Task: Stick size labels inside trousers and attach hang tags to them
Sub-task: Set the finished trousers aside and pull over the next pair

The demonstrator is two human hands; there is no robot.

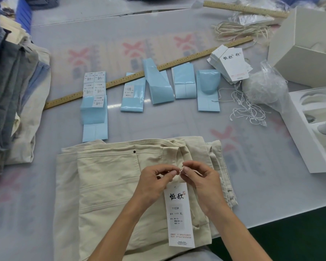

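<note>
Left hand [154, 178] and right hand [199, 178] close together, fingertips of each pinching the thin white string [180, 171] at the top of the hang tag [179, 213]. Tag flat on the folded cream trousers [105, 185], just below the waistband. Trousers at the near edge of the pale table [45, 213], bare surface to the left. Beyond, blue label strips [94, 110] in a row, partly over a wooden ruler [120, 81]. Farther right, a stack of hang tags [231, 63], loose strings [247, 110] and white boxes [305, 53]. Piled garments [11, 91] at far left.

hang tag [179, 213] "恒欣", "1103#", "XL", label sheets [94, 84] "1103#"
</note>
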